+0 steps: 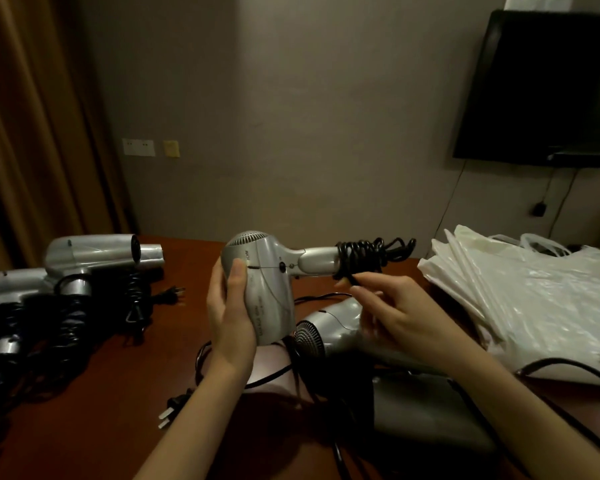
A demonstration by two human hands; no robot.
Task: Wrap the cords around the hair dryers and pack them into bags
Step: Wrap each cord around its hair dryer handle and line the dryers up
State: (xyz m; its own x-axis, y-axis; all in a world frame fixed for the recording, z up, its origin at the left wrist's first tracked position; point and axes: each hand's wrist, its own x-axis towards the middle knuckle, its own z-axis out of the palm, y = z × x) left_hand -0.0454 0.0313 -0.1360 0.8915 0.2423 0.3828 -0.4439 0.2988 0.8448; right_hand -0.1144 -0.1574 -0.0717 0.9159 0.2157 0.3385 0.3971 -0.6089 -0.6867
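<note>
Head view: table (125,386) spans below both hands. Bags (534,299) piled right of right hand's grip. Dryers (84,265) with coiled cords cluster well left of left hand. Dryer (267,289) held above table: left hand (229,306) curled round its body, thumb on side. Handle points right, cord (368,258) looped around it. Right hand (395,313) pinches cord just below handle. Plug (167,415) on table beneath left wrist.

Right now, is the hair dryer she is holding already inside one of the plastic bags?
No. The left hand holds the hair dryer above the table, apart from the plastic bags lying on the right.
</note>
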